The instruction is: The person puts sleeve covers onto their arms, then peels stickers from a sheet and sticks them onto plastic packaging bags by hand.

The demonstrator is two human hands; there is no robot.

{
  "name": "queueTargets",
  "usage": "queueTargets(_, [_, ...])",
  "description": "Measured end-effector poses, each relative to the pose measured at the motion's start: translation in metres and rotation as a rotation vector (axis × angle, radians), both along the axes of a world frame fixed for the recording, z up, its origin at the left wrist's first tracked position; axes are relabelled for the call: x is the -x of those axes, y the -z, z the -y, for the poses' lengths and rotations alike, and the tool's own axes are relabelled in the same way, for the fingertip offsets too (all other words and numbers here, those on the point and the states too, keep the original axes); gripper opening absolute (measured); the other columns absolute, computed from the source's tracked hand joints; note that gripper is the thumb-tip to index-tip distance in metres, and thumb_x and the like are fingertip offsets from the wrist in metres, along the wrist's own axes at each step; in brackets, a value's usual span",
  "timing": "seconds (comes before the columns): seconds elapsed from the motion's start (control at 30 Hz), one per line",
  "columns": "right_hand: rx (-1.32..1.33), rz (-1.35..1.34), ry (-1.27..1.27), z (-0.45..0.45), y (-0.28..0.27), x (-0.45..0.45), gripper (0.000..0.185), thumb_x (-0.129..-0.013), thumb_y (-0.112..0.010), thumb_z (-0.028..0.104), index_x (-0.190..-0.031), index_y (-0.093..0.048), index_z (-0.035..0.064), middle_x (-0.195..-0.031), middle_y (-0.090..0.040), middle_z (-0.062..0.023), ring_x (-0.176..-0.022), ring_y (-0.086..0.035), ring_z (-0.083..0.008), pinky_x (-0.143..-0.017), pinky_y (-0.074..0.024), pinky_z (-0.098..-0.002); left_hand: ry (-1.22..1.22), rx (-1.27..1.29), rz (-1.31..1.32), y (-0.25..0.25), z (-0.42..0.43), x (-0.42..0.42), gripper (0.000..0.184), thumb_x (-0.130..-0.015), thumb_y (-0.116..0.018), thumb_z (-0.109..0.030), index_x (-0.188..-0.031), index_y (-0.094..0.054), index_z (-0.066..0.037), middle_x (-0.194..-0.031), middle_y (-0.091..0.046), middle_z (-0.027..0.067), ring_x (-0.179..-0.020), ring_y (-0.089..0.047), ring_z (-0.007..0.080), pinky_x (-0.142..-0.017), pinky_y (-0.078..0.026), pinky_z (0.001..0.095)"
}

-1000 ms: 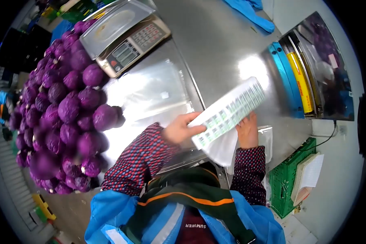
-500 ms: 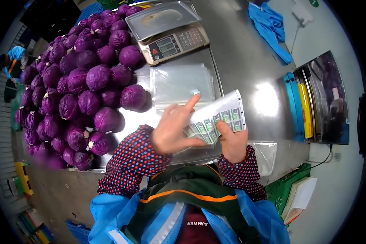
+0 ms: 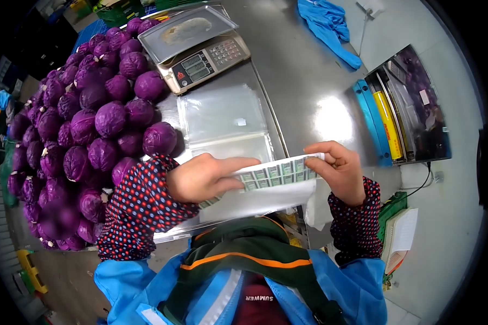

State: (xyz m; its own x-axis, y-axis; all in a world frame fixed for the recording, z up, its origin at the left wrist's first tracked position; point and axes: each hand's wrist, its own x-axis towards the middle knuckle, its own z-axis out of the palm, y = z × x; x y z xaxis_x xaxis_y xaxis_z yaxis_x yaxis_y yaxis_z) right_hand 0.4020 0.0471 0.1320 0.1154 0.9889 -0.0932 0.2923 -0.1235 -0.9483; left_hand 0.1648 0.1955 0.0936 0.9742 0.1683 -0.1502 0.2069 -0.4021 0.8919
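A white sheet of small green printed labels (image 3: 279, 172) is stretched between my two hands, with its lower part bending away below. My left hand (image 3: 203, 179) closes on its left end, thumb underneath and forefinger laid along the top edge. At the opposite end, my right hand (image 3: 339, 170) pinches the corner between thumb and fingers. Beyond the sheet, clear plastic bags (image 3: 222, 116) lie flat on the steel table, a small white piece (image 3: 240, 122) on top. Part of this stack is hidden behind the labels.
Purple cabbages (image 3: 111, 119) are heaped on the left. A weighing scale (image 3: 200, 62) stands at the back. A blue garment (image 3: 328, 27) lies at the back right. An open box (image 3: 390, 124) holding a yellow item is to the right, above a green crate (image 3: 396, 208).
My left hand has gone from spread fingers over the sheet to gripping its left end. My right hand has moved right to the corner. The sheet now lies more level and bent.
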Motion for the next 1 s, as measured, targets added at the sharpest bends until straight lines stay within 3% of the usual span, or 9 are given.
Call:
queueTargets(0.1, [-0.005, -0.149, 0.043, 0.006, 0.003, -0.001, 0.028, -0.080, -0.058, -0.005, -0.107, -0.050, -0.0049, -0.094, -0.063, -0.0115, -0.083, -0.060, -0.0108, -0.073, -0.0489, -0.0210, 0.048, 0.121, 0.047, 0.004, -0.003, -0.001, 0.048, -0.080, -0.063, -0.008, -0.124, -0.046, -0.006, -0.092, -0.064, 0.0122, -0.082, -0.063, 0.0215, -0.073, -0.049, 0.0294])
queueTargets(0.17, [-0.016, -0.069, 0.055, 0.007, 0.008, -0.004, 0.026, -0.080, -0.058, -0.005, -0.105, -0.051, -0.0047, -0.091, -0.063, -0.0111, -0.083, -0.060, -0.0103, -0.071, -0.0487, -0.0206, 0.018, -0.037, 0.330, 0.010, 0.001, -0.009, 0.049, -0.080, -0.064, -0.009, -0.125, -0.046, -0.006, -0.085, -0.062, 0.0086, -0.078, -0.061, 0.0182, -0.071, -0.049, 0.0284])
queueTargets(0.27, [-0.016, -0.031, 0.080, 0.012, 0.006, -0.006, 0.019, -0.080, -0.059, -0.004, -0.098, -0.053, -0.0046, -0.086, -0.064, -0.0097, -0.079, -0.059, -0.0089, -0.068, -0.0475, -0.0192, -0.084, -0.141, 0.401, 0.003, 0.011, -0.019, 0.047, -0.076, -0.068, -0.011, -0.120, -0.051, -0.006, -0.075, -0.056, 0.0058, -0.070, -0.057, 0.0167, -0.067, -0.047, 0.0281])
queueTargets(0.43, [0.140, 0.083, 0.250, 0.024, 0.004, -0.008, 0.010, -0.078, -0.065, 0.003, -0.082, -0.057, -0.0023, -0.079, -0.062, -0.0057, -0.071, -0.055, -0.0050, -0.063, -0.0440, -0.0174, -0.114, -0.244, 0.316, 0.003, 0.014, -0.020, 0.032, -0.075, -0.068, -0.012, -0.105, -0.060, -0.005, -0.077, -0.059, 0.0097, -0.069, -0.060, 0.0228, -0.063, -0.048, 0.0309])
queueTargets(0.53, [-0.209, 0.471, 0.082, 0.025, 0.013, -0.023, 0.012, -0.077, -0.066, 0.005, -0.083, -0.058, -0.0009, -0.078, -0.061, -0.0059, -0.073, -0.055, -0.0070, -0.066, -0.0441, -0.0202, -0.106, -0.258, 0.304, 0.000, 0.016, -0.023, 0.026, -0.076, -0.065, -0.010, -0.101, -0.062, -0.004, -0.080, -0.060, 0.0106, -0.071, -0.060, 0.0250, -0.065, -0.048, 0.0316])
queueTargets(0.63, [-0.130, 0.121, -0.018, 0.012, 0.011, -0.015, 0.012, -0.076, -0.067, 0.006, -0.082, -0.059, -0.0004, -0.079, -0.061, -0.0060, -0.075, -0.055, -0.0093, -0.067, -0.0436, -0.0223, -0.104, -0.238, 0.350, 0.003, 0.020, -0.030, 0.024, -0.078, -0.064, -0.009, -0.101, -0.061, -0.004, -0.081, -0.059, 0.0105, -0.073, -0.059, 0.0245, -0.067, -0.048, 0.0314])
queueTargets(0.73, [0.019, 0.092, 0.020, 0.013, 0.011, -0.016, 0.014, -0.075, -0.068, 0.006, -0.083, -0.059, -0.0008, -0.079, -0.061, -0.0059, -0.075, -0.056, -0.0102, -0.067, -0.0437, -0.0222, -0.122, -0.183, 0.378, -0.003, 0.025, -0.035, 0.025, -0.078, -0.064, -0.009, -0.102, -0.061, -0.003, -0.082, -0.058, 0.0103, -0.074, -0.059, 0.0243, -0.067, -0.048, 0.0315])
queueTargets(0.87, [-0.058, 0.189, 0.072, 0.023, 0.015, -0.021, 0.010, -0.077, -0.066, 0.006, -0.079, -0.059, -0.0007, -0.071, -0.061, -0.0054, -0.065, -0.055, -0.0089, -0.059, -0.0432, -0.0218, -0.127, -0.268, 0.274, 0.003, 0.022, -0.034, 0.027, -0.076, -0.065, -0.015, -0.101, -0.061, -0.007, -0.080, -0.061, 0.0115, -0.071, -0.061, 0.0273, -0.065, -0.049, 0.0325])
queueTargets(1.0, [0.008, 0.215, 0.188, 0.039, 0.023, -0.032, 0.015, -0.084, -0.059, 0.009, -0.078, -0.056, -0.0049, -0.062, -0.059, -0.0061, -0.056, -0.051, -0.0060, -0.049, -0.0389, -0.0204, -0.157, -0.129, 0.280, 0.005, 0.029, -0.042, 0.026, -0.077, -0.065, -0.017, -0.099, -0.062, -0.004, -0.082, -0.064, 0.0145, -0.071, -0.063, 0.0270, -0.065, -0.050, 0.0306])
